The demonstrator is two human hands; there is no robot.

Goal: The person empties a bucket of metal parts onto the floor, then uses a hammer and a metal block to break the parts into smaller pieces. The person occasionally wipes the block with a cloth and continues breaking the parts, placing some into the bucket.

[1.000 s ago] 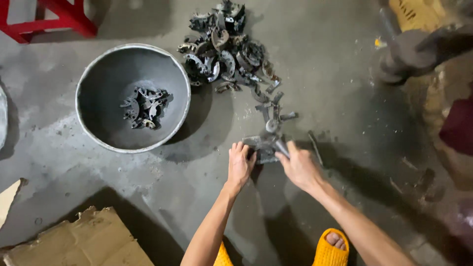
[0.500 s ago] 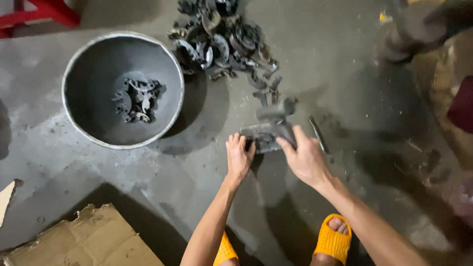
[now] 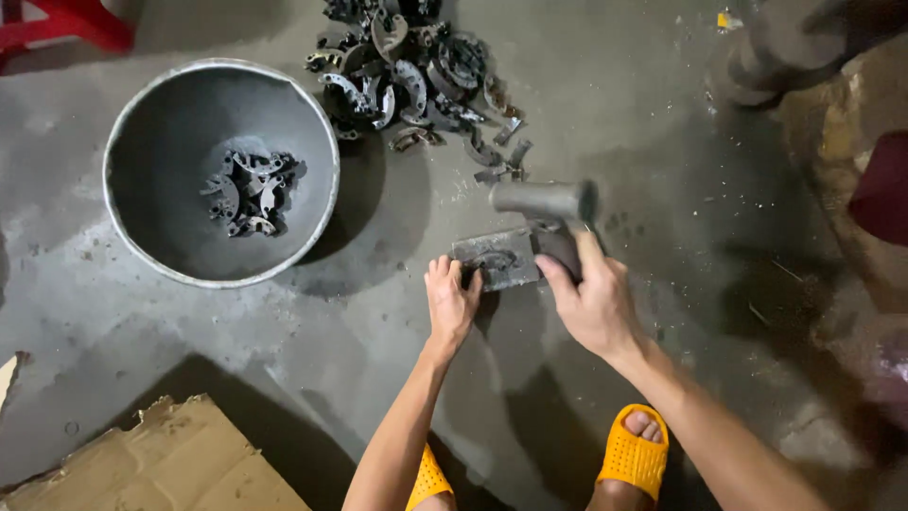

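My right hand (image 3: 591, 301) grips the handle of a grey metal hammer (image 3: 544, 201), whose head is raised just above a flat metal block (image 3: 497, 255) on the concrete floor. A small dark metal part (image 3: 494, 262) lies on that block. My left hand (image 3: 450, 298) rests at the block's near left edge, fingers touching the part. A pile of dark curved metal parts (image 3: 411, 76) lies on the floor beyond the block. To the left stands a round grey metal basin (image 3: 156, 123) with several of the same parts (image 3: 248, 191) at its bottom.
A torn sheet of cardboard (image 3: 161, 464) lies at the lower left. A red stool leg (image 3: 66, 24) shows at the top left. Bulky dark and brown objects (image 3: 832, 104) crowd the right edge. My feet in yellow slippers (image 3: 634, 454) are at the bottom.
My right hand has lifted the hammer head up above the block. The left hand stays at the block's edge. The camera view has shifted a little.
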